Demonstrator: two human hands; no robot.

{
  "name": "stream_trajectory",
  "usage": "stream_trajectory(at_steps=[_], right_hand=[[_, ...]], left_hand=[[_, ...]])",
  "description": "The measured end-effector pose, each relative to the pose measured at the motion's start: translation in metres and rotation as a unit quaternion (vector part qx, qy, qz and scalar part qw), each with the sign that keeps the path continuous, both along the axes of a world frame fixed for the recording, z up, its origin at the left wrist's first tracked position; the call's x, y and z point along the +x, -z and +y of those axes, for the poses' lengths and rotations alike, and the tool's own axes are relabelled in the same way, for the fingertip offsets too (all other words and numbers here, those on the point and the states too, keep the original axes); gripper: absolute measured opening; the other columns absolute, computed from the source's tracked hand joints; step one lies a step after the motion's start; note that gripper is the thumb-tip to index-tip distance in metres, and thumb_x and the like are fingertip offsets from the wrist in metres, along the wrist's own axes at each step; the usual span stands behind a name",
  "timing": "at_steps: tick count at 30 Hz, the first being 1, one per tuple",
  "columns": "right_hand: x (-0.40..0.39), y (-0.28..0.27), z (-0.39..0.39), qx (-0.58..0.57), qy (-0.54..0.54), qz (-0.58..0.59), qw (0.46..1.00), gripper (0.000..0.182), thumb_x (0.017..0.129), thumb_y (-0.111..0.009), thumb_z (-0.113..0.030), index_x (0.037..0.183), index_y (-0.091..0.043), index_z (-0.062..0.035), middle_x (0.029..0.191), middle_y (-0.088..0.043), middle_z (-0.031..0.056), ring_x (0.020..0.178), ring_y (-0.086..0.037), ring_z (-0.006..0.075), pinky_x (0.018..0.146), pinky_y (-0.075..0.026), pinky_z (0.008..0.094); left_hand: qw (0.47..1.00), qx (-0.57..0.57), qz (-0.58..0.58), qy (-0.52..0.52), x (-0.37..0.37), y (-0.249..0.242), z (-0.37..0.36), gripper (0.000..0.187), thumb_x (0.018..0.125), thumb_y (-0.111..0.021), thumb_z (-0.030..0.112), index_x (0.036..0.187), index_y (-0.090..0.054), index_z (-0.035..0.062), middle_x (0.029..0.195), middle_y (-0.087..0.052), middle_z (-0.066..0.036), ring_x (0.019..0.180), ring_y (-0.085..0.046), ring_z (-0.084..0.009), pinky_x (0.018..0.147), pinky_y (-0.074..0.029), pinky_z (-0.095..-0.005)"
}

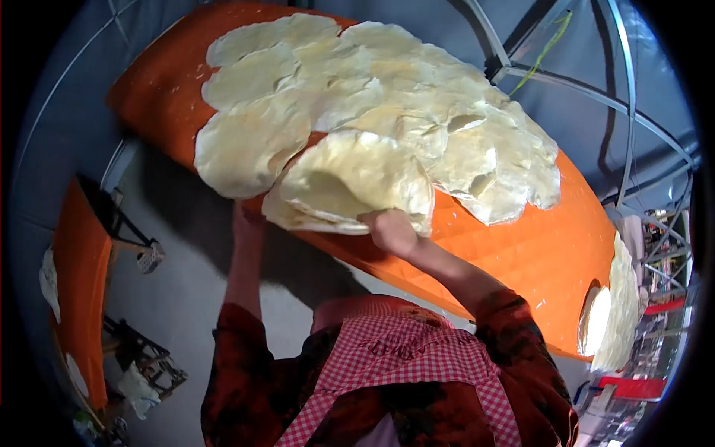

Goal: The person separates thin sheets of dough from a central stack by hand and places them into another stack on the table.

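Several thin, pale round flatbreads (253, 153) lie overlapping on a long orange cloth-covered table (506, 257). Close to the near edge, a loose stack of flatbreads (357, 171) has its front rim bent up, with a shadowed fold in the middle. My right hand (395, 232) is closed on that front rim, its fingers tucked into the fold. At the table's near edge, just left of the stack, is my left hand (249, 220). Its fingers are hidden beneath or behind the edge, so their grip does not show.
Another orange-covered surface (82, 276) stands at the left, pale sheets at its side. More flatbreads (622, 313) hang over the table's right end. Metal frame tubes (581, 88) run along the fabric wall. A folding stand (153, 357) is on the floor at lower left.
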State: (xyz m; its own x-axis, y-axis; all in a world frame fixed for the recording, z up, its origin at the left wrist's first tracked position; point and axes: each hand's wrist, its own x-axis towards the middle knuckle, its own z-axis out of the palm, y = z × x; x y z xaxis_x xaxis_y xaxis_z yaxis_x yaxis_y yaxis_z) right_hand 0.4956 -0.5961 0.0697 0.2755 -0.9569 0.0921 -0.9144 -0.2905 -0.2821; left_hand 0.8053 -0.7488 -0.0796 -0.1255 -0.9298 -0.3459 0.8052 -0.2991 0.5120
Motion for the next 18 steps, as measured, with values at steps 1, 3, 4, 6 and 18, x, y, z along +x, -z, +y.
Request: stream_trajectory(at_steps=[1, 3, 4, 6, 18], right_hand=[[0.002, -0.025, 0.015, -0.024, -0.002, -0.008, 1.000, 0.023, 0.070, -0.055, -0.005, 0.088, -0.066, -0.0108, 0.074, -0.064, 0.0142, 0.066, -0.064, 0.0334, 0.057, -0.049, 0.0441], [0.000, -0.084, 0.054, -0.015, -0.016, -0.073, 0.997, 0.024, 0.069, -0.061, -0.007, 0.092, -0.067, -0.0095, 0.077, -0.065, 0.0143, 0.072, -0.064, 0.0330, 0.062, -0.050, 0.0433], [-0.008, -0.103, 0.075, 0.004, 0.002, -0.095, 0.996, 0.024, 0.069, -0.064, -0.008, 0.092, -0.067, -0.0089, 0.079, -0.065, 0.0145, 0.075, -0.064, 0.0329, 0.064, -0.050, 0.0430], [-0.033, -0.125, 0.104, 0.095, 0.046, -0.133, 0.985, 0.025, 0.069, -0.066, -0.010, 0.094, -0.068, -0.0074, 0.081, -0.065, 0.0160, 0.078, -0.063, 0.0348, 0.067, -0.050, 0.0424], [-0.221, -0.255, 0.244, 0.060, 0.362, -0.057, 0.929, 0.024, 0.067, -0.075, -0.012, 0.083, -0.065, 0.0034, 0.070, -0.064, 0.0127, 0.069, -0.061, 0.0128, 0.064, -0.049, 0.0328]], left_hand=[[1.000, -0.006, -0.024, -0.003, 0.012, 0.013, -0.030, 0.042, 0.090, -0.058, 0.020, 0.128, -0.051, 0.0042, 0.125, -0.058, -0.011, 0.112, -0.058, -0.0264, 0.093, -0.049, -0.0398], [0.998, -0.028, -0.054, 0.020, 0.033, 0.041, -0.075, 0.041, 0.090, -0.058, 0.020, 0.127, -0.052, 0.0043, 0.124, -0.058, -0.012, 0.111, -0.058, -0.0267, 0.093, -0.050, -0.0397], [0.997, -0.040, -0.060, 0.042, 0.040, 0.052, -0.087, 0.040, 0.090, -0.058, 0.019, 0.126, -0.053, 0.0044, 0.124, -0.059, -0.012, 0.111, -0.058, -0.0269, 0.093, -0.050, -0.0397], [0.994, -0.057, -0.051, 0.076, 0.052, 0.064, -0.108, 0.038, 0.090, -0.059, 0.019, 0.125, -0.054, 0.0044, 0.122, -0.059, -0.013, 0.110, -0.058, -0.0272, 0.093, -0.051, -0.0397], [0.931, -0.254, -0.261, 0.000, -0.153, -0.245, -0.041, 0.052, 0.084, -0.063, 0.002, 0.133, -0.045, 0.0008, 0.130, -0.052, -0.012, 0.115, -0.054, -0.0259, 0.094, -0.049, -0.0416]])
